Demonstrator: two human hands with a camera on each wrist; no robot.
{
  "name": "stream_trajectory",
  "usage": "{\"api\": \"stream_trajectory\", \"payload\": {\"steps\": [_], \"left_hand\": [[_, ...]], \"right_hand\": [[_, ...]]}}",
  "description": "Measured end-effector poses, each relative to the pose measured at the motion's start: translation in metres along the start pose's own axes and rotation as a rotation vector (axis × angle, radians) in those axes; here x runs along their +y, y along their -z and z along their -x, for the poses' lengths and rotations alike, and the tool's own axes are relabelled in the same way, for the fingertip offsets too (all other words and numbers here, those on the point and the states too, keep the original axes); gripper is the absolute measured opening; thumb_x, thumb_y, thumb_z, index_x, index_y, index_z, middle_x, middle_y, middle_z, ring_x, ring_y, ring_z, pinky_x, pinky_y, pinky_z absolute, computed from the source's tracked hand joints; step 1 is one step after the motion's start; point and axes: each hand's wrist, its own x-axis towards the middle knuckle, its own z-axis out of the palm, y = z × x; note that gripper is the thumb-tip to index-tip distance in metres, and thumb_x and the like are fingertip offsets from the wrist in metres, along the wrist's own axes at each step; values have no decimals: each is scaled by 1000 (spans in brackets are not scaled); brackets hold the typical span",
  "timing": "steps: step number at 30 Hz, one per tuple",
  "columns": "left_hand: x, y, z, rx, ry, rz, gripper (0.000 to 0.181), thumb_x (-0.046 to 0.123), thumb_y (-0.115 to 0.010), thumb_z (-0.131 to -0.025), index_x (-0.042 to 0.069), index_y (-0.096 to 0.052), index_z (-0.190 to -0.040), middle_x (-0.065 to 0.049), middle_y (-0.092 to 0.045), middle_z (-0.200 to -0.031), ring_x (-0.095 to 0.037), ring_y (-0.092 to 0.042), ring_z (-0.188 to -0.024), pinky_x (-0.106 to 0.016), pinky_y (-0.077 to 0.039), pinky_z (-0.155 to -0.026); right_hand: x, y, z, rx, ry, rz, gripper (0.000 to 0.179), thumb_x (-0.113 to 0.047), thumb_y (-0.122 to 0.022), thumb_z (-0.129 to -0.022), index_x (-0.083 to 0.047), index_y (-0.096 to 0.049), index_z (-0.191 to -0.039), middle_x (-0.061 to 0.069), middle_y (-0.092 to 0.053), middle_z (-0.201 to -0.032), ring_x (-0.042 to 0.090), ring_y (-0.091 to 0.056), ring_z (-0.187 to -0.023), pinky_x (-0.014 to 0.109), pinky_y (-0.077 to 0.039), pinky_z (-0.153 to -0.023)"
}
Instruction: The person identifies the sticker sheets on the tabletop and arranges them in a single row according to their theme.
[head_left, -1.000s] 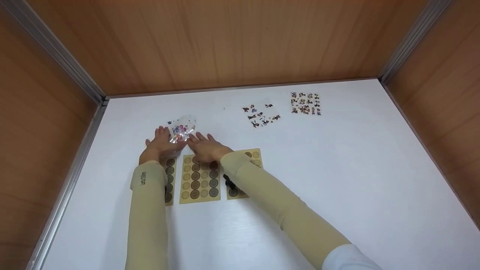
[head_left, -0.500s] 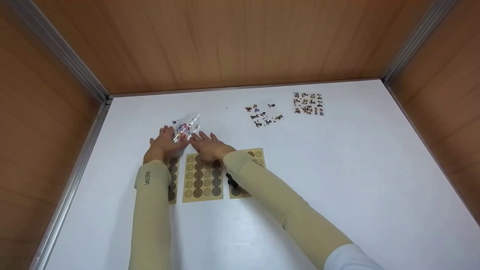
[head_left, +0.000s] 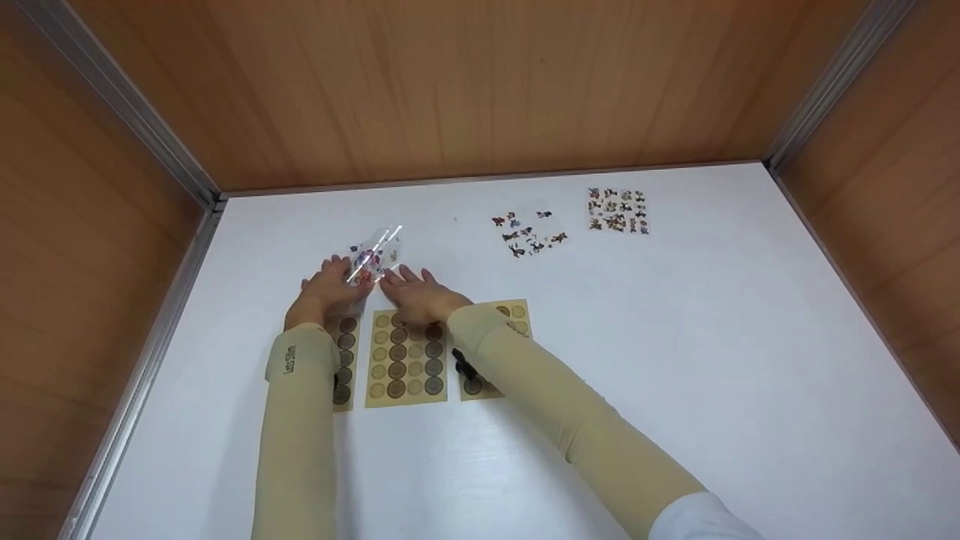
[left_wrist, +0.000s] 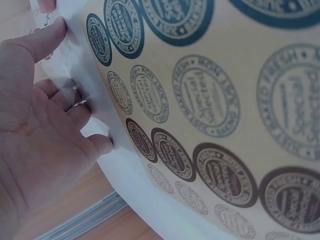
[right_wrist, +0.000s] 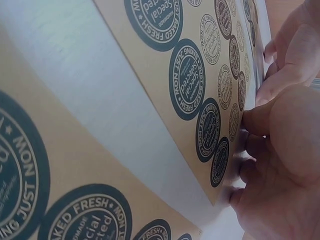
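Note:
A clear, glossy sheet with colourful figure stickers lies at the far left of the table, a bright streak of glare across it. My left hand rests at its left edge, fingers spread and fingertips down, as the left wrist view also shows. From the right, my right hand reaches flat to the sheet's near corner with fingers extended. Below both hands lie kraft-paper sheets of round "Special Selected" labels, the middle label sheet partly under the right hand. The left label sheet and right label sheet are partly covered by my arms.
Farther back lie two more clear sticker sheets, a sparse one and a fuller one. Wood-grain panels with metal corner rails close off the white table at the back and sides.
The glare on the clear sticker sheet has become a long diagonal streak, and its surface looks more bent. Both hands stay beside it almost unmoved; the whole head view has shifted slightly.

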Motion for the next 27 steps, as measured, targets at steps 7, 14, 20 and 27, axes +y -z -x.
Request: {"api": "stream_trajectory", "payload": {"steps": [7,14,20,27], "left_hand": [[7,-4,5,73,-44,40,54,26,-56,-104,1,-45,-150,-24,-51,-145,-42,-50,-129,-58,-35,-114],[10,-10,7,170,-104,123,49,19,-65,-100,-1,-52,-143,-22,-64,-128,-36,-60,-114,-53,-45,-105],[19,-7,9,238,-127,220,72,7,-69,-95,6,-32,-157,-25,-62,-128,-38,-63,-113,-48,-52,-95],[35,1,15,322,-158,361,84,-8,-66,-93,11,-22,-161,-20,-62,-122,-30,-66,-97,-32,-60,-77]], "right_hand": [[0,1,3,12,20,21,72,-25,-52,-104,-16,-13,-164,-1,-3,-170,20,5,-155,42,1,-125],[2,-2,4,12,37,7,74,-27,-54,-102,-15,-15,-164,0,-5,-170,21,5,-155,42,2,-125],[5,-4,2,40,48,12,71,-27,-54,-103,-16,-17,-164,2,-5,-170,22,4,-155,42,2,-125],[13,2,5,163,72,-192,68,-20,-48,-107,-11,-11,-164,17,5,-168,27,-15,-154,40,-12,-125]]}}
